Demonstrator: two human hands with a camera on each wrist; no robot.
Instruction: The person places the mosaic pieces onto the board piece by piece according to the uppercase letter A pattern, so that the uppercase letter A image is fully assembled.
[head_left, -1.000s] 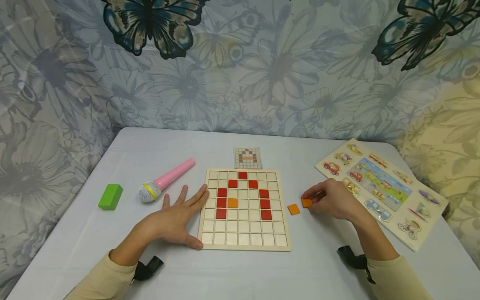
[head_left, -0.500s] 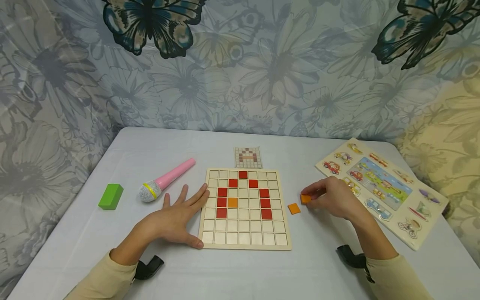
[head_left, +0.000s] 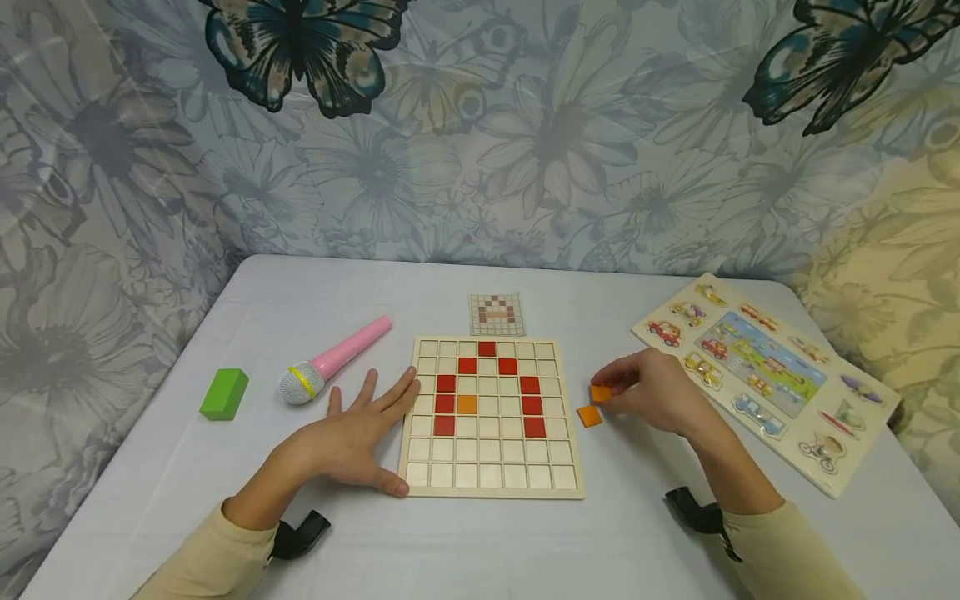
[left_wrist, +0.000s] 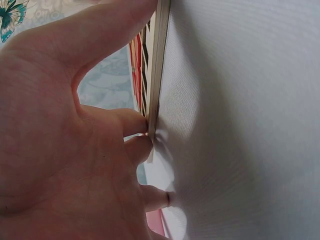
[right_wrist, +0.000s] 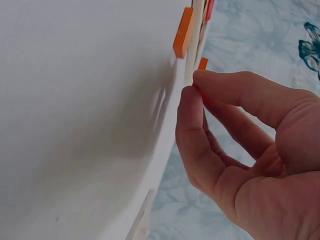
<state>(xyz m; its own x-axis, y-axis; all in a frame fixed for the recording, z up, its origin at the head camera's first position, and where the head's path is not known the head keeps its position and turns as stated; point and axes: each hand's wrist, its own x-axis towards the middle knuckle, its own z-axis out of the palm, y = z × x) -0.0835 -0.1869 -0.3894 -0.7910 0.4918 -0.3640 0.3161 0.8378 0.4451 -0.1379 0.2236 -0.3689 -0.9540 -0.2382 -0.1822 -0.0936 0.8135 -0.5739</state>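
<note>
A wooden grid board [head_left: 487,477] lies mid-table, with several red tiles [head_left: 531,406] forming an arch and one orange tile [head_left: 467,404] inside its left side. My left hand [head_left: 352,442] rests spread at the board's left edge, thumb and fingertips against the frame; the left wrist view shows them along the wooden edge [left_wrist: 159,65]. Just right of the board, my right hand [head_left: 648,392] pinches a square orange tile [head_left: 599,393] between thumb and fingers. Another orange tile [head_left: 589,416] lies on the cloth beside it, also seen in the right wrist view as an orange block [right_wrist: 184,32].
Behind the board lies a small pattern card [head_left: 496,314]. A pink toy microphone [head_left: 337,360] and a green block [head_left: 224,394] are on the left. At right lies a wooden vehicle puzzle [head_left: 765,383], close to my right forearm.
My right hand has moved a little left with the pinched orange tile, closer to the board and the loose orange tile. The left hand stays at the board's edge.
</note>
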